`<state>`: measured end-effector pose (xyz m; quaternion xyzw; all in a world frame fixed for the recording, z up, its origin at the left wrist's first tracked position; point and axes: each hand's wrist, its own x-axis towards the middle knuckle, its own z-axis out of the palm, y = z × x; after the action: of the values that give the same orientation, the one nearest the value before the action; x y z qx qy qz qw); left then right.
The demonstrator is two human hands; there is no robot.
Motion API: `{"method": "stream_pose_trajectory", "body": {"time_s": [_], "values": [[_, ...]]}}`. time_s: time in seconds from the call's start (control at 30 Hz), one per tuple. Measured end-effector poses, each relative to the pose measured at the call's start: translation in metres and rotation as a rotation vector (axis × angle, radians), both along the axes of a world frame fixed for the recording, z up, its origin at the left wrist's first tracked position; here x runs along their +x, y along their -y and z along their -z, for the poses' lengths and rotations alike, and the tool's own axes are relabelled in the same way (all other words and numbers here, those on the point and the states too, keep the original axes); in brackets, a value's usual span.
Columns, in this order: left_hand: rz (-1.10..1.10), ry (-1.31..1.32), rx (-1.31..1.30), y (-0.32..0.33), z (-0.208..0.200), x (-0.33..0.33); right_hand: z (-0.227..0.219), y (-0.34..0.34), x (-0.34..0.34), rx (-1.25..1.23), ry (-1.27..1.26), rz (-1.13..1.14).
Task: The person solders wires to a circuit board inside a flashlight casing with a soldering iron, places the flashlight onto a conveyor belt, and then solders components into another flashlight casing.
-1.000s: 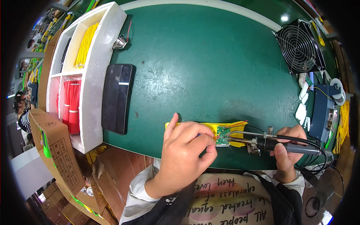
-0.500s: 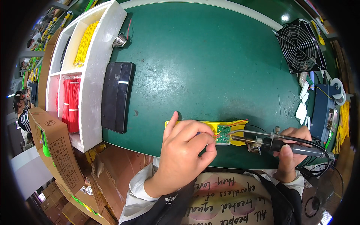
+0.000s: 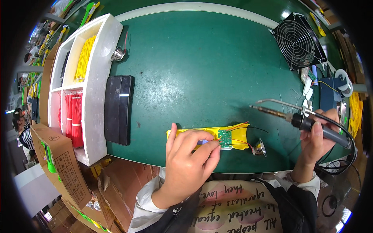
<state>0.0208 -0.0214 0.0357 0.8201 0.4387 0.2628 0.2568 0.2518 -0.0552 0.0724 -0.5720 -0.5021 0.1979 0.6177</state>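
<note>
I see my left hand (image 3: 186,155) lying over a flat yellow plastic housing (image 3: 237,134) at the near edge of the green work mat (image 3: 202,66), fingers pressed down on it and the fingertips pinching the edge of a small green circuit board (image 3: 224,139) seated in the housing. Thin red and black wires (image 3: 241,127) run from the board across the yellow part to a little round metal speaker (image 3: 259,148) that lies on the mat just beside the housing's right end.

My right hand (image 3: 316,138) is closed around the black handle of a soldering iron (image 3: 295,116), held well apart from the board, above the mat's right side; its metal tip points left, level.

Along the left edge stands a white foam tray (image 3: 97,97) with compartments, yellow wire bundles (image 3: 84,58) in the far one and red wire bundles (image 3: 73,118) in the nearer. A black rectangular phone (image 3: 118,108) lies on the mat just beside the tray. A black square cooling fan (image 3: 298,42) stands tilted at the far right corner. A brown cardboard box (image 3: 58,159) sits off the near left corner.
</note>
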Motion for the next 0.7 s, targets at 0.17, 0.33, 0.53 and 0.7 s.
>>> {"method": "stream_pose_trajectory", "body": {"time_s": [0.17, 0.33, 0.53, 0.7], "values": [[-0.022, -0.007, 0.034, 0.003, 0.003, 0.004, 0.009, -0.010, 0.002, 0.025, 0.001, 0.094], [-0.040, 0.013, 0.064, 0.003, 0.007, 0.005, 0.028, -0.010, 0.009, -0.033, -0.028, 0.162], [-0.022, 0.048, 0.120, 0.002, 0.011, 0.001, 0.032, -0.013, 0.012, -0.046, -0.033, 0.160], [-0.083, 0.002, 0.078, 0.004, 0.002, -0.047, 0.035, -0.013, 0.021, -0.057, -0.028, 0.190]]}}
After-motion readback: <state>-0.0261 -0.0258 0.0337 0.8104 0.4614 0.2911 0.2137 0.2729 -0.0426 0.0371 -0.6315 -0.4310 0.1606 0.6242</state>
